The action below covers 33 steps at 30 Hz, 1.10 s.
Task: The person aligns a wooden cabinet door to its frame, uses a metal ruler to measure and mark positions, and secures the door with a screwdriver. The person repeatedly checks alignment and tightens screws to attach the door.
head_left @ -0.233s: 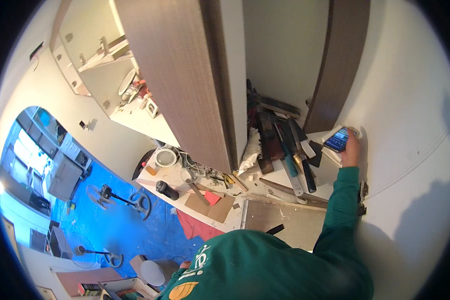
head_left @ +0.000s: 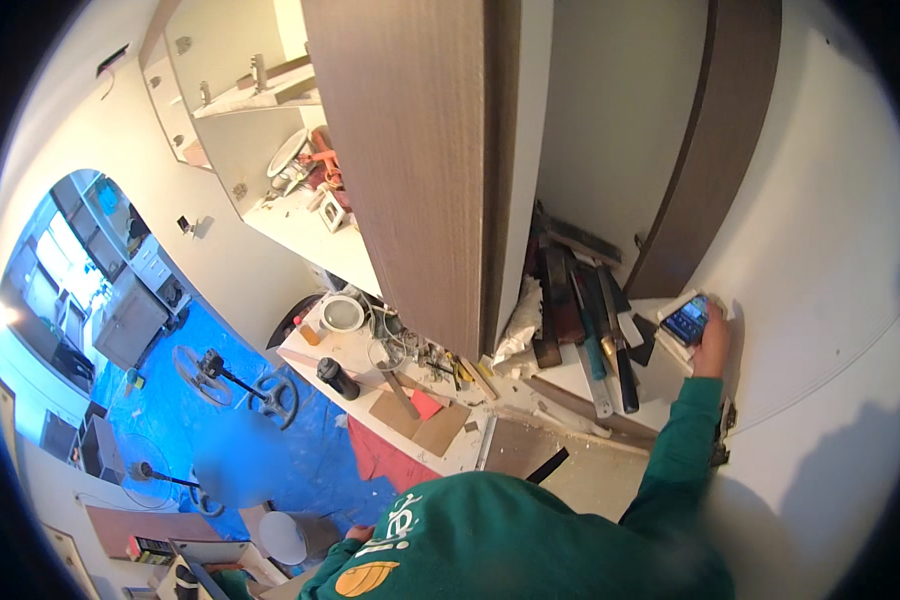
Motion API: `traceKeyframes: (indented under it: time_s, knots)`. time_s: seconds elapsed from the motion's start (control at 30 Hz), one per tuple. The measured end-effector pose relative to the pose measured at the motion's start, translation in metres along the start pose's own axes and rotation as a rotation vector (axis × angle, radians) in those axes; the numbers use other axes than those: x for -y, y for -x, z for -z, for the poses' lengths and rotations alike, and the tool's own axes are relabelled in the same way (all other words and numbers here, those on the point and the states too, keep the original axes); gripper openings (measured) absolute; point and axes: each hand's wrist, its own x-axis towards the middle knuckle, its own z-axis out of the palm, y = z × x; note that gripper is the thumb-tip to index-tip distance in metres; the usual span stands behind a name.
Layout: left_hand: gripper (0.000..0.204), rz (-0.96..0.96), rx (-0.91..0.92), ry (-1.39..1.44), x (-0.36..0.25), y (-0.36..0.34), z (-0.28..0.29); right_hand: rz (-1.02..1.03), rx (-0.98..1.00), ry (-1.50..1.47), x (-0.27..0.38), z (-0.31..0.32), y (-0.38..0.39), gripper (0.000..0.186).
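Note:
My right arm, in a green sleeve, stretches forward along the wall. At its end my right hand [head_left: 711, 345] is closed around the right edge of a smartphone [head_left: 686, 319] with a lit screen. Under the phone lies a white, flat object, on the light shelf surface. Just left of it are a dark flat piece [head_left: 640, 342], a long black-handled tool [head_left: 624, 378] and a green-handled saw [head_left: 592, 352]. My left hand [head_left: 360, 534] is low by my left side, mostly hidden behind my green sweatshirt; its fingers cannot be made out.
A brown cabinet panel [head_left: 410, 150] stands upright ahead. Left of it, a white worktop holds a black bottle [head_left: 337, 379], a round white fixture [head_left: 343, 314], cardboard [head_left: 438, 428] and scraps. Blue sheeting [head_left: 315, 450] covers the floor, with steering-wheel-shaped stands on it. A white bucket [head_left: 284, 537] is near my left hand.
The view has shifted, so the cabinet, phone and tools sit lower and further right in the picture. My right hand remains at the phone.

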Motion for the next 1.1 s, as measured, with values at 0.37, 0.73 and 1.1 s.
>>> traceKeyframes:
  time_s: [0.37,0.73,1.1]
  knots:
    - [0.051,0.062,-0.158,0.389,-0.059,-0.058,0.016,0.050,-0.042,0.069,-0.002,0.005,0.006,0.063]
    - [0.020,-1.112,-1.107,0.483,-0.347,0.081,0.286,0.088,-0.060,0.260,0.010,-0.008,0.031,0.064]
    - [0.037,-1.781,-1.802,-0.084,-0.601,0.361,0.586,0.426,0.142,0.338,0.058,-0.047,0.106,0.073]
